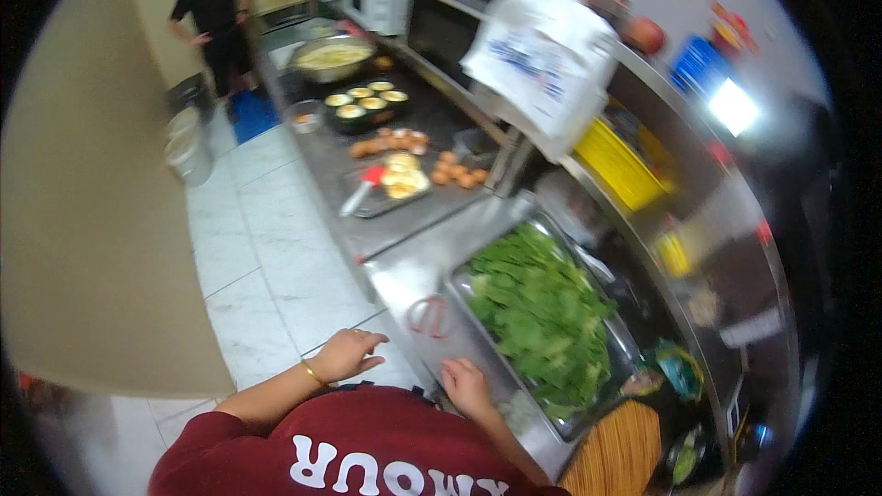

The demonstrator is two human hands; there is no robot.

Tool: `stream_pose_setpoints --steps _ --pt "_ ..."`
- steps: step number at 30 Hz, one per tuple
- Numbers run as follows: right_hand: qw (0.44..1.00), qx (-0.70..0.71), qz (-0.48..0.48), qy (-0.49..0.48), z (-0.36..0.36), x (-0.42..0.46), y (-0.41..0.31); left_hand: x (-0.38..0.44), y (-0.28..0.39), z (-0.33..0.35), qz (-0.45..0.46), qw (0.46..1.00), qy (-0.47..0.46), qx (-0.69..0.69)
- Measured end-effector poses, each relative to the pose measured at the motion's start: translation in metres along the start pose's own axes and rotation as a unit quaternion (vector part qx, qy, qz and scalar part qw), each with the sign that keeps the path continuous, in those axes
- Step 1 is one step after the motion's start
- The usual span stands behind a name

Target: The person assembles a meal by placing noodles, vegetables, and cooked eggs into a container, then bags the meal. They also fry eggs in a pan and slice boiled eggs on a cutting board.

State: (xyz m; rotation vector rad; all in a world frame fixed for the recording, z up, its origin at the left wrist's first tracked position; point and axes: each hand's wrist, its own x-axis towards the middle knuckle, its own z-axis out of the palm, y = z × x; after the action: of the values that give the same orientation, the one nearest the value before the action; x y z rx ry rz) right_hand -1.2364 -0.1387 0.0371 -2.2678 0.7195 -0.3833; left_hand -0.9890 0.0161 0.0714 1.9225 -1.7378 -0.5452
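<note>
My left hand [348,356], with a gold bangle at the wrist, hangs before my body over the floor, fingers apart and holding nothing. Near the counter's front edge is my right hand [466,384], its fingers loosely curled; nothing shows in it. Beyond it on the steel counter [406,275] lies an object with red loops [428,317], blurred, perhaps scissors. To the right, a large steel tray [458,286] is filled with green leafy vegetables [544,317]. Farther along, a red-headed spatula [365,189] rests at a tray of cooked egg rounds [403,176].
Brown eggs [458,172], a mold pan with several egg rounds [365,105] and a large metal bowl [331,58] stand farther off. A white plastic bag [544,62] hangs by the shelf. A wooden board [613,451] is at lower right. A person [213,14] stands beyond white buckets [187,151].
</note>
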Motion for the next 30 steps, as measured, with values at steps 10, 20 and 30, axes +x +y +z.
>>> stream_pose_setpoints --steps 10,20,30 --pt "0.963 -0.038 -0.201 -0.175 0.198 0.18 -0.167 -0.289 -0.185 -0.103 -0.394 0.889 0.232 0.01" --pt "0.99 0.025 0.135 0.024 0.221 0.352 -0.134 -0.255 -0.322 -0.181 -0.399 0.901 0.17 0.001" --pt "0.929 -0.145 0.333 0.076 0.256 0.478 -0.096 -0.156 -0.469 -0.326 -0.375 0.926 0.028 0.022"
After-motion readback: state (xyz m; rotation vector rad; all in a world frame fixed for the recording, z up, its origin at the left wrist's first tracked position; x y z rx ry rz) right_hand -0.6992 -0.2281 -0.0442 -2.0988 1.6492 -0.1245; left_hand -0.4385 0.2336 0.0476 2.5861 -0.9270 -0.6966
